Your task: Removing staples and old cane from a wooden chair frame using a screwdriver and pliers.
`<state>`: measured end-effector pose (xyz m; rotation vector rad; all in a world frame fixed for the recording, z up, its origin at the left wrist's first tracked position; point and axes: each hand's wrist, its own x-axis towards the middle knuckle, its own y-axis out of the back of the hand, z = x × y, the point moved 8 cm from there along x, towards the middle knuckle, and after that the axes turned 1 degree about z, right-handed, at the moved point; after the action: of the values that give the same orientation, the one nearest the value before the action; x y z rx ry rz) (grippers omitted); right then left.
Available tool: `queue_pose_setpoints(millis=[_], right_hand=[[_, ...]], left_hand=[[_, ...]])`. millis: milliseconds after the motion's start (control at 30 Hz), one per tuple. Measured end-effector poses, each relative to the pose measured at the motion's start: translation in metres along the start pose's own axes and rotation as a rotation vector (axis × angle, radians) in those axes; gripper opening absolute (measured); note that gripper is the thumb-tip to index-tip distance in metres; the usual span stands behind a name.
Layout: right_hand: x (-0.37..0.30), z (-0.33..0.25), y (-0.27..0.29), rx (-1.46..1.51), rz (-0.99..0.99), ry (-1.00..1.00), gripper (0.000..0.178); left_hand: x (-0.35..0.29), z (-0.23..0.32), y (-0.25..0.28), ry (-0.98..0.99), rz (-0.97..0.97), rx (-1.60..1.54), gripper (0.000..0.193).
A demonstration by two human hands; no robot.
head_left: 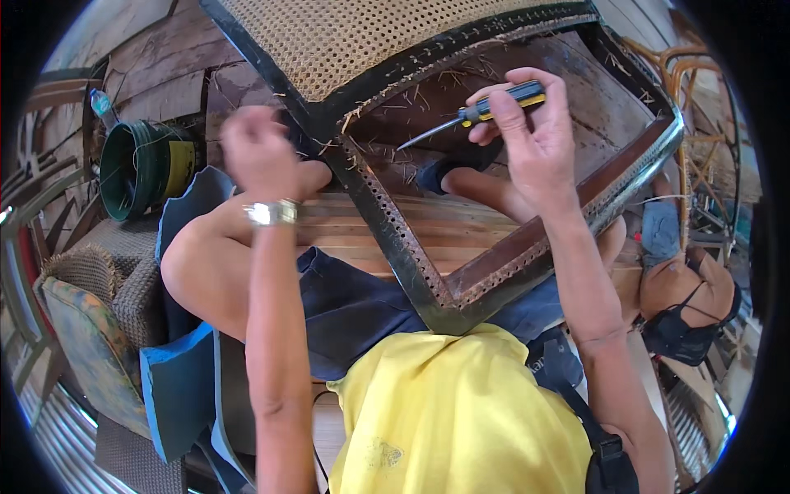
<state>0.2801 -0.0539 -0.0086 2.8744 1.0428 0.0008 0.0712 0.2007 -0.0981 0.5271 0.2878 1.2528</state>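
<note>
A dark wooden chair frame (pixel 395 235) leans across my lap. Small holes line the inner edges of its open section. Above that opening, woven cane (pixel 354 41) fills another section, and frayed cane strands stick out along the rail between them. My right hand (pixel 539 136) grips a screwdriver (pixel 504 104) with a black and yellow handle. Its thin metal shaft points left and down over the opening, apart from the wood. My left hand (pixel 259 156), smeared by motion, is near the frame's left side; its fingers cannot be made out. A watch sits on that wrist.
Under the frame runs a slatted wooden bench (pixel 354 222). A dark green bucket (pixel 132 169) stands at the left, near blue foam sheets (pixel 177 387) and a patterned cushion (pixel 90 342). Another person (pixel 687 292) sits at the right, near rattan furniture (pixel 699 115). Cane scraps litter the floor.
</note>
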Motion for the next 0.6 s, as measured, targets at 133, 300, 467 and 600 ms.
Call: queue_pose_setpoints(millis=[133, 300, 467, 600], right_hand=[[-0.013, -0.011, 0.033, 0.021, 0.077, 0.037, 0.032], [-0.02, -0.001, 0.057, 0.013, 0.125, 0.002, 0.034], [-0.023, -0.005, 0.037, -0.04, 0.091, -0.046, 0.033], [-0.026, -0.007, 0.031, -0.031, 0.063, -0.043, 0.033]], left_hand=[[0.045, 0.013, 0.032, 0.18, -0.058, -0.281, 0.019], [-0.041, 0.05, -0.026, -0.384, -0.871, 0.124, 0.029], [-0.065, 0.023, -0.046, -0.787, -0.946, 0.235, 0.034], [-0.076, 0.035, -0.053, -1.05, -0.908, 0.349, 0.022]])
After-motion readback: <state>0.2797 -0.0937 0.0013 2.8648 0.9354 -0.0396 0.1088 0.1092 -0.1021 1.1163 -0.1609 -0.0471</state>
